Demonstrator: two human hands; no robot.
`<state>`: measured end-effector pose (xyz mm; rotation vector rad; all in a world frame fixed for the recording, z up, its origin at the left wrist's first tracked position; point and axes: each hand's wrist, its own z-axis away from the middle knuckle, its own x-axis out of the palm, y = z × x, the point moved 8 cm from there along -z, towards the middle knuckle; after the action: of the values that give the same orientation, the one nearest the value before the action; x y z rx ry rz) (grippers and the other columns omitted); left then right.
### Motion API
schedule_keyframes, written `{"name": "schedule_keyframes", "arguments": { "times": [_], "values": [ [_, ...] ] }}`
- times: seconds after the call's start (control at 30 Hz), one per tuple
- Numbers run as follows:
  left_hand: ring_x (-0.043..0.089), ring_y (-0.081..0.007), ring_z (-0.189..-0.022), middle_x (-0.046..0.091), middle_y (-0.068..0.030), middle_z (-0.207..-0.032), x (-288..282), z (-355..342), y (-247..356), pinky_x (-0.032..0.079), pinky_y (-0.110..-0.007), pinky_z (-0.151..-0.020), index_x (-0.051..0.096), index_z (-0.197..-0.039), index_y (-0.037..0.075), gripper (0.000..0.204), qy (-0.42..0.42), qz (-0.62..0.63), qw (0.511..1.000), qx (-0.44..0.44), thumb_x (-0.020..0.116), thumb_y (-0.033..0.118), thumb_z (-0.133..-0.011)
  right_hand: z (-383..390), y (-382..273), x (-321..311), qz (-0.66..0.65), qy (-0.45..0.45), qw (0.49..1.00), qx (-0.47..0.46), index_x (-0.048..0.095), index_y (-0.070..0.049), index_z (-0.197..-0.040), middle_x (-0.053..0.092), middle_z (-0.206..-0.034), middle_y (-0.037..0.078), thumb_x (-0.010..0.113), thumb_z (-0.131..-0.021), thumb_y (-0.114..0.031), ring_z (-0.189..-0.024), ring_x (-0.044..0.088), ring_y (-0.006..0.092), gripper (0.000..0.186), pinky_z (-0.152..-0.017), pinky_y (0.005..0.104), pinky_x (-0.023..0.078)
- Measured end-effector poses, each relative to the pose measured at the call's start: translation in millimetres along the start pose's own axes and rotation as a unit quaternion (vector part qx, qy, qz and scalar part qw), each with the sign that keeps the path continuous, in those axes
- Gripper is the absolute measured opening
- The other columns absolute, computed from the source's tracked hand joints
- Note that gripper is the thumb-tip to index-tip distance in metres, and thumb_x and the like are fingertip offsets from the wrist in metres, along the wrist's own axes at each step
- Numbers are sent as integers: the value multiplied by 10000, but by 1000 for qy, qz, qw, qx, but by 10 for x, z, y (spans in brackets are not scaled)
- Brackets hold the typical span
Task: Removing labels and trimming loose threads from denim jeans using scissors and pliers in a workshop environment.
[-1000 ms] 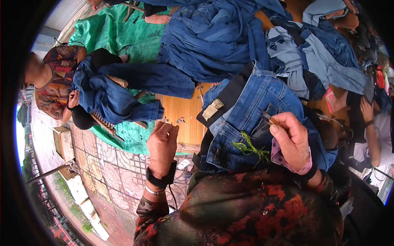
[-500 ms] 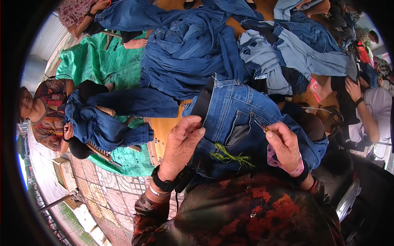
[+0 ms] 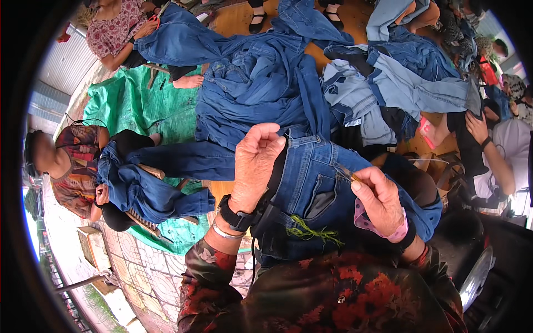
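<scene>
A pair of blue jeans [image 3: 297, 180] lies across my lap, with a back pocket and dark inner waistband showing. My left hand [image 3: 252, 166] is closed, thumb and fingertips pinched at the upper end of the waistband. My right hand [image 3: 380, 200] grips a small pointed metal tool [image 3: 343, 171] that looks like thread snips, its tip close over the denim above the pocket. Most of that tool is hidden by the fingers. A tangle of yellow-green threads [image 3: 312, 230] lies on the jeans below the pocket.
A big heap of blue jeans [image 3: 255, 89] lies just ahead, with paler denim [image 3: 411, 83] to its right. Green sheeting [image 3: 139, 102] covers ground at the left. One person [image 3: 78, 161] sits there with jeans; another [image 3: 119, 33] handles denim at far left. More people sit at the right.
My left hand has moved up along the waistband to its upper end. The right hand with the tool has shifted slightly left and down. The view has tilted a little.
</scene>
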<state>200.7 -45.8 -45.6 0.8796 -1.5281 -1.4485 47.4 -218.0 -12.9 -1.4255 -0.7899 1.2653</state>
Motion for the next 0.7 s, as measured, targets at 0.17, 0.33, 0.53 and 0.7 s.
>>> {"name": "schedule_keyframes", "arguments": {
  "times": [0.17,0.33,0.53,0.7],
  "values": [
    [500,-29,-704,582,36,-766,58,-172,7,403,-172,-659,623,-906,8,104,-63,-28,997,27,600,-22,-809,-312,-170,54,76,5,996,-54,519,-18,-902,556,-638,54,579,-868,-167,-541,532,117,164,-516,256,408],
    [471,-21,-683,558,51,-740,27,-178,105,394,-174,-629,606,-841,14,51,-33,-101,992,66,586,-25,-816,-546,-404,263,252,27,957,-142,511,-35,-921,613,-726,127,605,-830,-243,-577,607,293,245,-511,357,464],
    [467,-54,-638,548,6,-725,19,-127,236,413,-210,-605,539,-830,16,80,-12,-140,984,106,563,-57,-806,-675,-444,530,354,21,909,-217,477,-54,-855,577,-701,78,621,-807,-245,-578,593,273,244,-492,356,464],
    [415,-12,-651,511,59,-725,-31,-124,266,348,-169,-577,576,-849,30,29,4,-78,992,99,569,2,-847,-700,-407,531,336,33,914,-224,487,-67,-846,586,-695,75,618,-815,-229,-573,594,272,211,-491,355,459]
  ]
}}
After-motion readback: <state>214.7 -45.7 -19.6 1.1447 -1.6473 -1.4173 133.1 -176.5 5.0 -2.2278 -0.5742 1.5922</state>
